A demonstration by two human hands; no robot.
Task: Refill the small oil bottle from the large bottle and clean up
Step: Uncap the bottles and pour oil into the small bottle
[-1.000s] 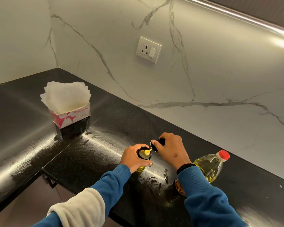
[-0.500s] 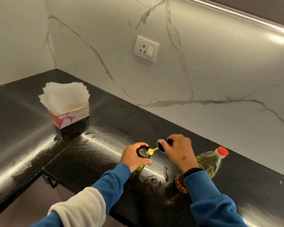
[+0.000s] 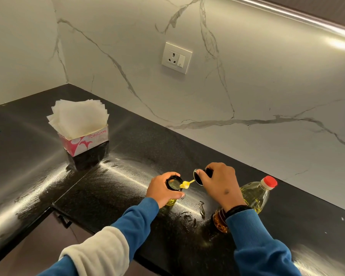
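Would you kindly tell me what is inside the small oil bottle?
Yellowish oil shows through the small oil bottle at its base; the left hand covers its middle, hiding the level.

Head camera looks down, close over countertop (image 3: pixel 127 152).

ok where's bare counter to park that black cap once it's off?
Free: the stretch between the napkin box and the left hand, and the strip along the marble wall behind both hands. Crowded: near the right hand, with oil smears, the large bottle and an amber bottle.
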